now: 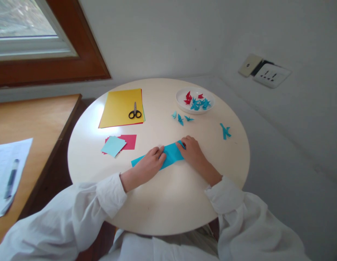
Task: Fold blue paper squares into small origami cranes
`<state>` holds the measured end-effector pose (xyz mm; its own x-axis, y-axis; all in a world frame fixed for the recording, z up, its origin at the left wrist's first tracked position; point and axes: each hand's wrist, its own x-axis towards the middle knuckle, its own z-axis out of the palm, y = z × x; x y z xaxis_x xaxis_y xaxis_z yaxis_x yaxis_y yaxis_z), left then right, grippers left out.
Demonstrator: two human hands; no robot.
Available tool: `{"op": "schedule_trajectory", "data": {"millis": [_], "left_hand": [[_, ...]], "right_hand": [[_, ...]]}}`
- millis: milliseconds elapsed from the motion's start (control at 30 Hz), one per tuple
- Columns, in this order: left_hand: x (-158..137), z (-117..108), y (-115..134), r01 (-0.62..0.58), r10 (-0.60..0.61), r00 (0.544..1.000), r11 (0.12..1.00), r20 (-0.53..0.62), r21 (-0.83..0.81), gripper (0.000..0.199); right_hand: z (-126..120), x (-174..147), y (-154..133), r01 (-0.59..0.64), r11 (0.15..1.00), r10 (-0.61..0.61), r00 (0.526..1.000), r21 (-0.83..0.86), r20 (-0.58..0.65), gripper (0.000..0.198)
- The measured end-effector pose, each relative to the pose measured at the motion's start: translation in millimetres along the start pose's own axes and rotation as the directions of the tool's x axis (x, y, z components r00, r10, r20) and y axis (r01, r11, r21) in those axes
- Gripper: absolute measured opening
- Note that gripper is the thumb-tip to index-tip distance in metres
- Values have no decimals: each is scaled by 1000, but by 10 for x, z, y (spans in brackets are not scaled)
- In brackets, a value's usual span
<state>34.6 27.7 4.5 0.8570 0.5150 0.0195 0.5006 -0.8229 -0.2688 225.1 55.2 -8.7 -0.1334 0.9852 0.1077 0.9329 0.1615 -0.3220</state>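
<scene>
A long strip of blue paper (172, 153) lies slantwise on the round white table, in front of me. Its left end is lower and nearer than its right. My left hand (151, 162) rests across the strip's left part, fingers bent together and pressing on it. At the right end, my right hand (193, 150) grips the paper between thumb and curled fingers; that end looks slightly raised or bent over. The hands hide parts of the strip. Left of them, light-blue paper squares (114, 146) overlap pink-red paper (129, 141).
Black-handled scissors (135, 111) lie on yellow sheets (118, 103). A white dish (181, 107) holds red and blue folded-paper birds; several blue paper birds (180, 119) sit before it. Blue paper scraps (225, 131) lie rightward. A wooden desk (40, 112) stands left, walls behind and right.
</scene>
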Motion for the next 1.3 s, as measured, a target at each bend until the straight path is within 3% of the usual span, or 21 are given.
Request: {"op": "schedule_trajectory", "data": {"millis": [200,500,733,1300], "left_hand": [[-39,90,27,83,-88,995,992,-47,-97,38],[-56,83,41,101,-111,993,973,-33,-206,40],[-130,168,144,244,-264,965,898,-5,-367,48],[-149,219,161,248,-275,961,884,-12,-397,49]], "right_hand": [[-11,-7,38,12,1000,-12,1000,-16,-3,22],[57,-25,105,46,999,-45,998,1,-40,21],[106,-86,177,19,1000,-20,992,-5,-122,26],[81,-233,347,55,982,-23,984,181,-177,28]]}}
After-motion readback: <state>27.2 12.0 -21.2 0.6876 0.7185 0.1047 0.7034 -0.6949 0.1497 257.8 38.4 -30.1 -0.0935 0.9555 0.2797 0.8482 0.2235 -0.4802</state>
